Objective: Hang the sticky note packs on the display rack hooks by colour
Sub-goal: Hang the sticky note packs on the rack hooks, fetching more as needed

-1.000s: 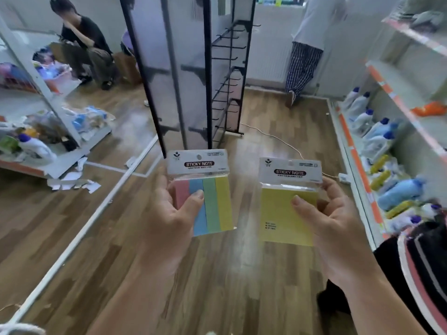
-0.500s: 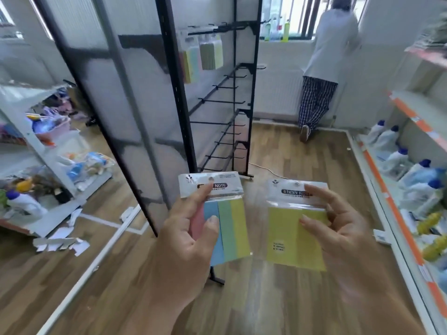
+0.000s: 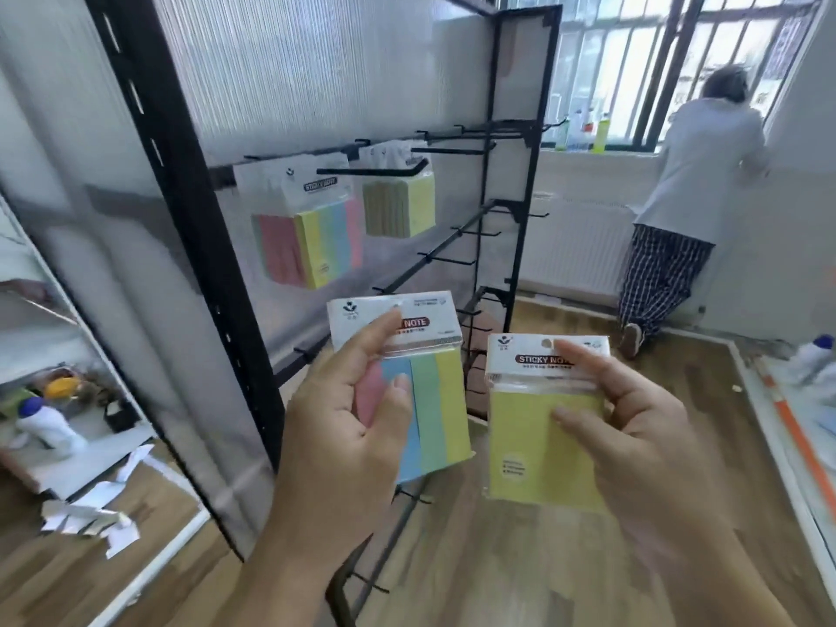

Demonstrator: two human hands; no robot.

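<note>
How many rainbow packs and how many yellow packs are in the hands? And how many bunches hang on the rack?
Rainbow pack, in left hand: 1
Yellow pack, in right hand: 1
Rainbow bunch on rack: 1
Yellow bunch on rack: 1
Total: 2 held packs, 2 hanging bunches; packs within each bunch are too tight to count.

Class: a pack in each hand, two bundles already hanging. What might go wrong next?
The multicolour pack in the left hand might land beside the yellow bundle; the two hooks sit close. The right hand holds the yellow pack, so no hand is free to steady either; one might slip.
</note>
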